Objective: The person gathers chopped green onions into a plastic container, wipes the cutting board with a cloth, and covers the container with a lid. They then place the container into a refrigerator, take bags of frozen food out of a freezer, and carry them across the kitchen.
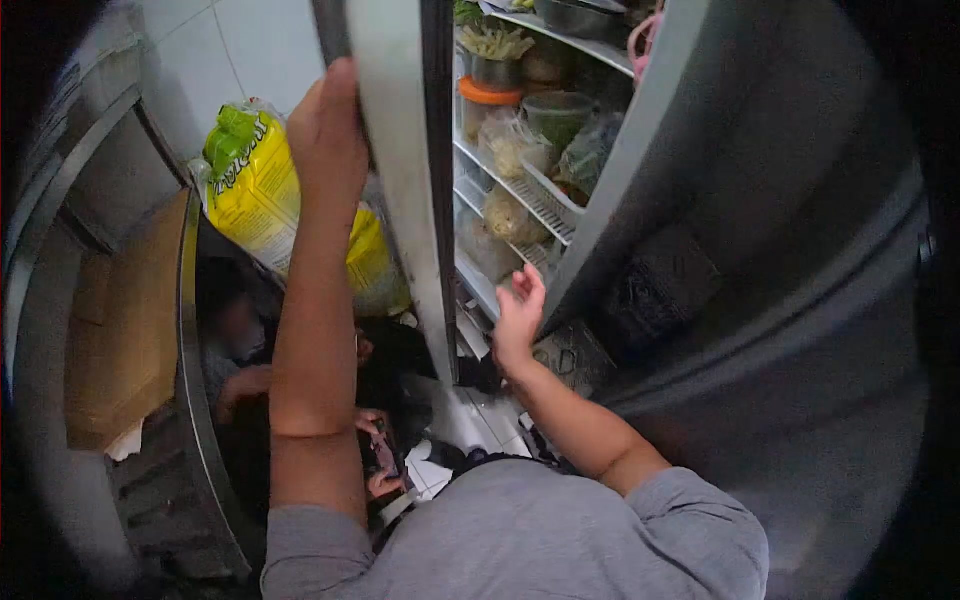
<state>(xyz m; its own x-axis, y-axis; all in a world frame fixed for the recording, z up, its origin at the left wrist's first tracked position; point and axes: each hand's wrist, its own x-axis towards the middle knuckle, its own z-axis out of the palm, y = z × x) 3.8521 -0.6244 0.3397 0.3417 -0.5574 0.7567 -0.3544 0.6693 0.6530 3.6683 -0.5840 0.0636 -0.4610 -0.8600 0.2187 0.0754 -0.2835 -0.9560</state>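
My left hand [328,135] is raised and closed around the edge of the refrigerator door [400,130], which is swung open. My right hand [520,322] is in front of the refrigerator's lower part, fingers loosely bent and apart, with nothing visible in them. Behind it, wire shelves [535,205] hold bagged food. A plastic bag of pale food [510,215] sits on a lower shelf, just above my right hand. Higher up are a container with an orange lid [490,92], a tub of green contents [558,115] and a metal cup of pale cut sticks [495,70].
A large yellow and green bag [255,190] stands against the tiled wall behind the door. At left is a metal rack with a cardboard sheet [125,330]. Below the door a person sits, hands around a phone [384,450]. A dark metal surface [800,330] fills the right side.
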